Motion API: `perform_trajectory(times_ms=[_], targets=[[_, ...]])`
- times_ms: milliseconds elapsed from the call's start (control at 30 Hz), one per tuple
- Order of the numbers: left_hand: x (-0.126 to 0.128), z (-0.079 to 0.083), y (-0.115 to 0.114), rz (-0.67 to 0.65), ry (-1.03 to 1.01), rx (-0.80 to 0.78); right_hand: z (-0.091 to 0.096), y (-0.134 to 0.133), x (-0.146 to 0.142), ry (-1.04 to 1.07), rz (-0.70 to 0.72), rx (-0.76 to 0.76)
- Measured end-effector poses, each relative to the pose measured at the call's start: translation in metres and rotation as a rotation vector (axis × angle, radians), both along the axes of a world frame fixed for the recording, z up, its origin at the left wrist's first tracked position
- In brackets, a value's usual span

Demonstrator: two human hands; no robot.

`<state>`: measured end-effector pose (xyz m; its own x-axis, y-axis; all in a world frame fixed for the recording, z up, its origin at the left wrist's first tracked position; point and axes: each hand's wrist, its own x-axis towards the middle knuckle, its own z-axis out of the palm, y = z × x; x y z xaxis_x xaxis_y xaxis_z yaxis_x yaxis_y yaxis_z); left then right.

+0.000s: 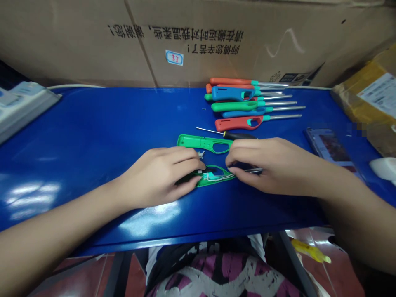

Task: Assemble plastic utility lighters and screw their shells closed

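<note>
My left hand (161, 175) is curled over the handle end of an opened green lighter half (213, 177) that lies on the blue table (93, 136), with white wires showing inside it. My right hand (269, 167) pinches the lighter's metal tube end at the front of that same half. The other green shell half (202, 143) lies flat just behind the hands. A thin black-handled screwdriver (238, 135) rests behind my right hand.
A pile of several assembled long lighters (244, 101), orange, blue and green, lies at the back middle. Cardboard boxes (198, 37) wall the far edge. A phone (331, 148) lies at right, a white device (21, 107) at left, a taped parcel (368, 95) far right.
</note>
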<state>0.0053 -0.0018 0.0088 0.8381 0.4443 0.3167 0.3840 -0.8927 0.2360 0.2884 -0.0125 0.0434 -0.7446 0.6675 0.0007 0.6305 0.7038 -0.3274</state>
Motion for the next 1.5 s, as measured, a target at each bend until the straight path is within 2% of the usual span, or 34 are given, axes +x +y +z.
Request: perform_trajectory(times_ms=[267, 500, 667, 967, 1100, 1333, 1500], targets=[[0.002, 0.001, -0.002, -0.004, -0.055, 0.025, -0.014, 0.001, -0.013, 0.100, 0.011, -0.099], [-0.004, 0.007, -0.006, -0.140, -0.129, 0.251, -0.020, 0.001, -0.017, 0.191, -0.001, -0.122], [-0.002, 0.011, -0.010, -0.219, -0.171, 0.338, -0.025, 0.002, -0.019, 0.192, -0.025, -0.130], [-0.004, 0.010, -0.010, -0.240, -0.139, 0.358, -0.029, 0.003, -0.019, 0.273, 0.036, -0.227], [-0.005, 0.007, -0.010, -0.227, -0.125, 0.328, -0.028, 0.000, -0.020, 0.244, 0.014, -0.271], [-0.005, 0.008, -0.010, -0.233, -0.141, 0.316, -0.018, 0.002, -0.022, 0.398, -0.085, -0.475], [-0.006, 0.008, -0.010, -0.231, -0.143, 0.301, -0.011, 0.005, -0.020, 0.391, -0.205, -0.691]])
